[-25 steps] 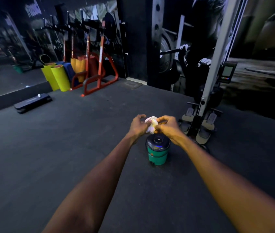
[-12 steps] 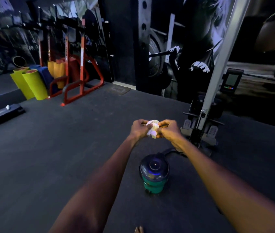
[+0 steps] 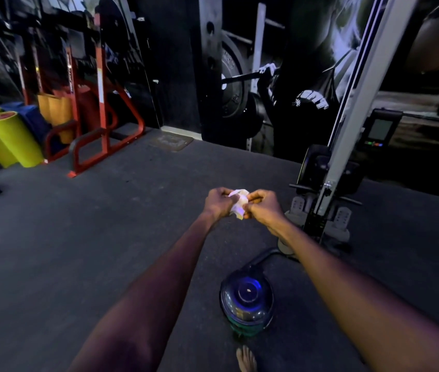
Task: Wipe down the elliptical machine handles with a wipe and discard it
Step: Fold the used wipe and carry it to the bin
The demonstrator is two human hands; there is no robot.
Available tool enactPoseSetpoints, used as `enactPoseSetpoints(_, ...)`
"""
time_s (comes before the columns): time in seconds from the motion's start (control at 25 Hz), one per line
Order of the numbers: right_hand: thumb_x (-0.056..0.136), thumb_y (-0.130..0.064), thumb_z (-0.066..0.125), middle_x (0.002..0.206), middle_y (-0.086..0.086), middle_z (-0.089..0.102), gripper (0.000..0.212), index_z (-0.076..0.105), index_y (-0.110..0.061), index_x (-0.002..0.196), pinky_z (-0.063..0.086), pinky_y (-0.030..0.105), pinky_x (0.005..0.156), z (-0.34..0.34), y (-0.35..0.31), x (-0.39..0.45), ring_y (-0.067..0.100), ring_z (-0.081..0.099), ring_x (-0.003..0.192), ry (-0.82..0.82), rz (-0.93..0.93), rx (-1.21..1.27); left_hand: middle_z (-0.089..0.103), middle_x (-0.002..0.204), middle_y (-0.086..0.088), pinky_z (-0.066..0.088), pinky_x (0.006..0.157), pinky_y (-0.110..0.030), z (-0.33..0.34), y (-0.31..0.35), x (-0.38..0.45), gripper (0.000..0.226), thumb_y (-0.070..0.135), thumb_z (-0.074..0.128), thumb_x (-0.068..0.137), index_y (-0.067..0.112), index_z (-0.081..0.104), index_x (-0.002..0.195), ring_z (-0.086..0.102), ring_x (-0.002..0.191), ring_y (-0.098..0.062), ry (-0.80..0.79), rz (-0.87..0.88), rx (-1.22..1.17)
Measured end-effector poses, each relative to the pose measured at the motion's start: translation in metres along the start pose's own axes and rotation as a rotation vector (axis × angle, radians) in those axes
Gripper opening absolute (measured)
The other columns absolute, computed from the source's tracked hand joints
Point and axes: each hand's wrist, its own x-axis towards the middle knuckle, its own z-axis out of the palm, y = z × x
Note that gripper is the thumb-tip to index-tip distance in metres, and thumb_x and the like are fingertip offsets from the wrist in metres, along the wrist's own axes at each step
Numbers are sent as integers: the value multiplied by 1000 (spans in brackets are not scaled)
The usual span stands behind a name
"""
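Note:
A crumpled white wipe [image 3: 237, 202] is held out in front of me at arm's length, above the dark rubber floor. My left hand [image 3: 218, 202] grips its left side and my right hand [image 3: 262, 208] pinches its right side, fingers curled. Below my arms, near my feet, stands a small green bin [image 3: 246, 303] with a dark domed lid. No elliptical handles are in view.
An upright rowing machine [image 3: 331, 183] with a white rail and a small console [image 3: 381, 128] stands right of my hands. A red rack [image 3: 100, 124] and yellow rolled mats [image 3: 11, 138] are at the far left. My bare foot [image 3: 245, 359] shows at the bottom edge.
The view has closed in and tipped down: the bin has slid toward the bottom of the frame, beneath my arms. Both hands have kept hold of the wipe.

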Motion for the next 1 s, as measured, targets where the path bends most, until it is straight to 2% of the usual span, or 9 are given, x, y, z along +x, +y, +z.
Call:
enactPoseSetpoints(0.16, 78, 14, 65, 65, 7, 61, 25, 58, -10, 74, 52, 29, 49, 11, 7, 52, 8, 58, 39, 3, 14, -15, 73, 91, -16, 53, 61, -32, 5, 4, 46, 21, 32, 67, 75, 16, 70, 87, 63, 72, -20, 4, -23, -4)
enactPoseSetpoints(0.28, 79, 15, 64, 65, 7, 60, 26, 57, -10, 74, 51, 23, 42, 14, 10, 83, 5, 57, 36, -2, 27, -16, 72, 88, -17, 50, 57, -30, 9, 6, 73, 20, 29, 67, 79, 12, 71, 90, 62, 69, -21, 7, -37, 25)
enactPoseSetpoints(0.4, 80, 14, 63, 65, 7, 59, 27, 57, -11, 73, 52, 21, 41, 16, 14, 105, 4, 57, 37, -6, 54, -7, 69, 84, -16, 49, 55, -28, 15, 4, 93, 17, 28, 67, 81, 12, 69, 87, 59, 64, -20, -7, -40, 43)
enactPoseSetpoints(0.52, 81, 15, 61, 67, 5, 60, 28, 57, -11, 71, 49, 20, 39, 20, 26, 120, 3, 57, 37, -8, 95, -7, 71, 87, -20, 49, 63, -32, 23, -6, 107, 26, 37, 64, 69, 16, 67, 84, 60, 69, -20, -10, -81, 44)
enactPoseSetpoints(0.64, 81, 17, 60, 67, 6, 60, 29, 56, -10, 70, 46, 18, 37, 23, 39, 125, 2, 57, 35, -12, 139, 0, 73, 95, -22, 48, 67, -33, 32, -21, 115, 32, 40, 61, 63, 17, 67, 85, 66, 74, -27, -13, -131, 70)
enactPoseSetpoints(0.8, 80, 15, 62, 67, 7, 60, 28, 56, -11, 72, 53, 25, 42, 27, 59, 130, 7, 59, 39, -8, 172, -4, 72, 104, -23, 52, 66, -35, 38, -33, 115, 17, 24, 67, 83, 12, 68, 94, 69, 83, -33, -42, -144, 84)
enactPoseSetpoints(0.88, 80, 14, 64, 66, 7, 61, 28, 56, -12, 71, 56, 28, 46, 29, 66, 129, 9, 60, 40, -6, 184, -8, 72, 107, -20, 54, 66, -36, 40, -40, 114, 15, 27, 67, 79, 20, 65, 92, 66, 83, -27, -60, -146, 48)
enactPoseSetpoints(0.96, 80, 14, 65, 66, 7, 61, 28, 56, -12, 71, 57, 32, 50, 30, 72, 127, 12, 60, 43, -5, 200, -7, 72, 106, -15, 55, 74, -39, 42, -48, 111, 26, 34, 63, 66, 23, 64, 90, 65, 86, -23, -59, -138, 13)
enactPoseSetpoints(1.0, 79, 14, 65, 66, 7, 61, 28, 56, -12, 71, 58, 34, 53, 32, 75, 126, 14, 61, 45, -5, 208, -5, 72, 104, -13, 54, 72, -38, 43, -52, 110, 32, 34, 60, 64, 23, 66, 94, 63, 85, -21, -63, -124, -1)
